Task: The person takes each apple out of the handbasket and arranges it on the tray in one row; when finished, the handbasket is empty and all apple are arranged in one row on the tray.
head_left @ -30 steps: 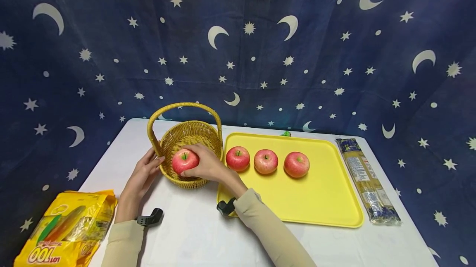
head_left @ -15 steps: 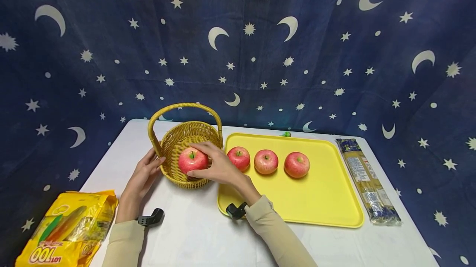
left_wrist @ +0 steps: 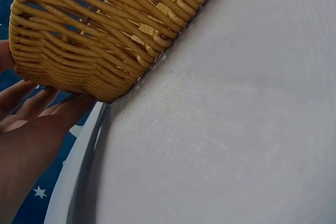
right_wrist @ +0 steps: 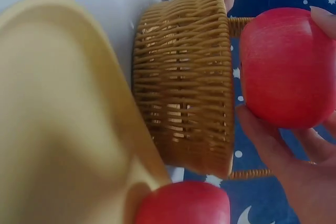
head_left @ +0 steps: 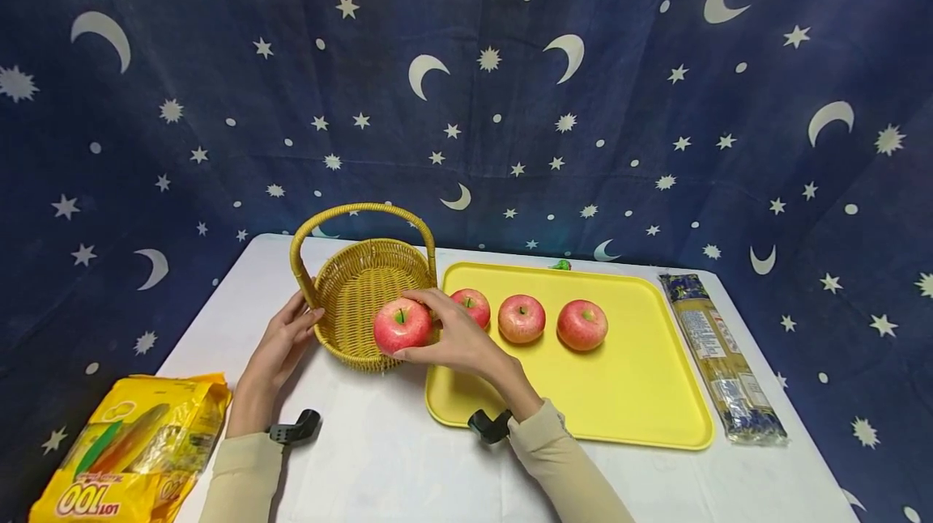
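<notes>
My right hand (head_left: 462, 341) holds a red apple (head_left: 402, 325) between thumb and fingers, above the front right rim of a wicker basket (head_left: 353, 357). In the right wrist view the held apple (right_wrist: 287, 69) hangs apart from the basket (right_wrist: 181, 85). My left hand (head_left: 280, 345) grips the basket's left side, thumb at the rim and fingers along the outer weave. Its fingers (left_wrist: 68, 113) show against the basket wall (left_wrist: 89, 40) in the left wrist view. No fruit shows inside the basket.
On a yellow tray (head_left: 619, 393) right of the basket stand three apples (head_left: 521, 318) in a row, the leftmost partly behind my hand. A yellow printed bag (head_left: 131, 446) lies at the front left. A long clear packet (head_left: 722, 357) lies right of the tray.
My right hand has moved the apple from over the basket's inside rightward and toward me, to its front right rim. The left hand and basket have stayed put.
</notes>
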Demonstrator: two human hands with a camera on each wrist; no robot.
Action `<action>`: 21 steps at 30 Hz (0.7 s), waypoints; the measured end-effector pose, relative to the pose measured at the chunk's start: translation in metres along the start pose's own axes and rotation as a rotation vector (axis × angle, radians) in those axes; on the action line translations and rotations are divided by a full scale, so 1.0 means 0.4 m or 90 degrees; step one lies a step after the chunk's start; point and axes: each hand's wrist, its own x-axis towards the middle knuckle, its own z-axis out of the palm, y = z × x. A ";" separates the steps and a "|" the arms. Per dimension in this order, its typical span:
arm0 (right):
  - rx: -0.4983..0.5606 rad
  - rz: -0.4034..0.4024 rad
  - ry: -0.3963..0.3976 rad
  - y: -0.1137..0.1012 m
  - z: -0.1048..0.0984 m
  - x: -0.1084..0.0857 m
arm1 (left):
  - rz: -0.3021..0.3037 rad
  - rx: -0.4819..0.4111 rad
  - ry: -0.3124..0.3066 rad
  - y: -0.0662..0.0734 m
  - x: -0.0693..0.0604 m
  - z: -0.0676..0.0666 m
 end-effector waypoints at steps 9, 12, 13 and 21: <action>0.011 0.014 0.029 0.027 -0.047 -0.056 | -0.009 0.011 0.009 0.002 0.000 -0.002; 0.014 0.008 0.038 0.039 -0.064 -0.072 | -0.007 0.015 0.007 0.002 -0.002 -0.002; 0.013 0.009 0.042 0.041 -0.070 -0.077 | -0.006 0.016 0.006 0.002 -0.002 -0.002; 0.017 0.066 0.067 0.073 -0.116 -0.126 | -0.021 0.021 0.015 0.001 0.000 0.002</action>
